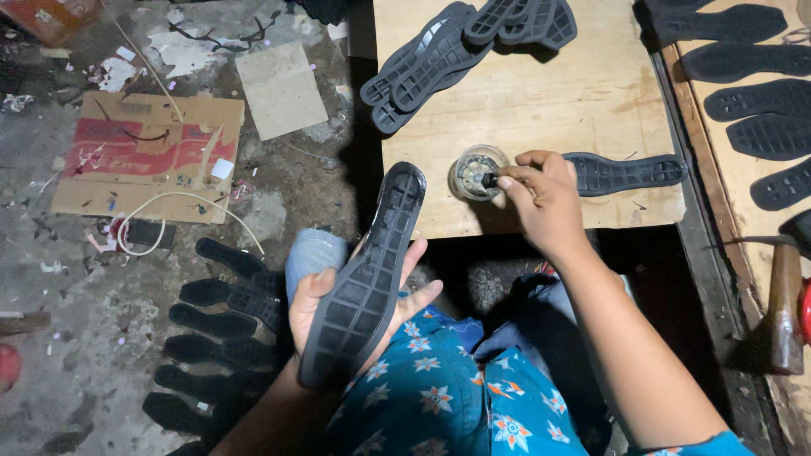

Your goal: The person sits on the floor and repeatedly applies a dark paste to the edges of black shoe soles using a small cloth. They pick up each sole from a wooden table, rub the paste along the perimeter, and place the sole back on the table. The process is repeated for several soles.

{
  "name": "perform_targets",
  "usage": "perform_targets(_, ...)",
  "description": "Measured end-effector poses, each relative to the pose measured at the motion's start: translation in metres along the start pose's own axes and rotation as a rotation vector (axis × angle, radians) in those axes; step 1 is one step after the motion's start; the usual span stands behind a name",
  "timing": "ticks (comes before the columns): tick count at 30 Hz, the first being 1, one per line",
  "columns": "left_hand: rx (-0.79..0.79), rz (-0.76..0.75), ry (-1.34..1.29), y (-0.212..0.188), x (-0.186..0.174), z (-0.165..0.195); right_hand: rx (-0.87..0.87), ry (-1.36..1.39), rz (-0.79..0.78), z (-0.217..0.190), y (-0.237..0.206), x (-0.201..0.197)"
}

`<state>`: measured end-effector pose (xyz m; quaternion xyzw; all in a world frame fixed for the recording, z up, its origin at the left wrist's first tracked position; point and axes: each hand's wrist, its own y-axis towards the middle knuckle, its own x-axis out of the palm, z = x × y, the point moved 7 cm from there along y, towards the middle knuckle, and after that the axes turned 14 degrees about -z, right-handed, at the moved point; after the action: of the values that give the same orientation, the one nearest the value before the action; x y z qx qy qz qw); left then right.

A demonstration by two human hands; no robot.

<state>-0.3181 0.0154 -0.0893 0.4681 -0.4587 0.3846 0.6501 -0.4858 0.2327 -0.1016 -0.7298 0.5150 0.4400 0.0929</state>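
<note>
A dark brush handle (490,179) is pinched in the right hand (545,203) over the small round glue tin (477,171) near the board's (541,110) front edge, while a black shoe sole (367,279), tread up, is cradled in the left hand (338,317), best kept steady and level for even coating.

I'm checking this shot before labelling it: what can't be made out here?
- Head view: what the right hand dips into the small round container; the fingers cover the tool.
- The container's contents: too small and blurred.
- The hammer: head cut off by the right edge.
- The left hand's palm: hidden under the black shoe sole.
</note>
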Motion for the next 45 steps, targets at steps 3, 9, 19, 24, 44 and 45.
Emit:
perform_targets(3,-0.037,-0.007,0.012,0.0,0.015,-0.002,-0.009,-0.07,-0.029,0.022,0.01,0.025)
perform_targets(9,-0.025,0.016,-0.031,0.001,0.021,0.0,0.006,-0.208,-0.025,0.029,0.009,0.035)
perform_targets(19,-0.113,-0.029,0.028,0.024,0.018,0.003,0.215,0.567,-0.024,0.003,-0.011,0.005)
perform_targets(24,-0.173,0.024,0.118,0.033,0.021,-0.003,0.063,0.808,-0.131,-0.063,-0.045,0.003)
perform_targets(44,-0.137,0.014,0.01,0.047,0.011,-0.008,-0.121,0.596,-0.303,-0.123,-0.069,-0.007)
perform_targets(45,-0.141,0.06,-0.002,0.048,0.006,-0.007,-0.118,0.592,-0.303,-0.122,-0.067,-0.008)
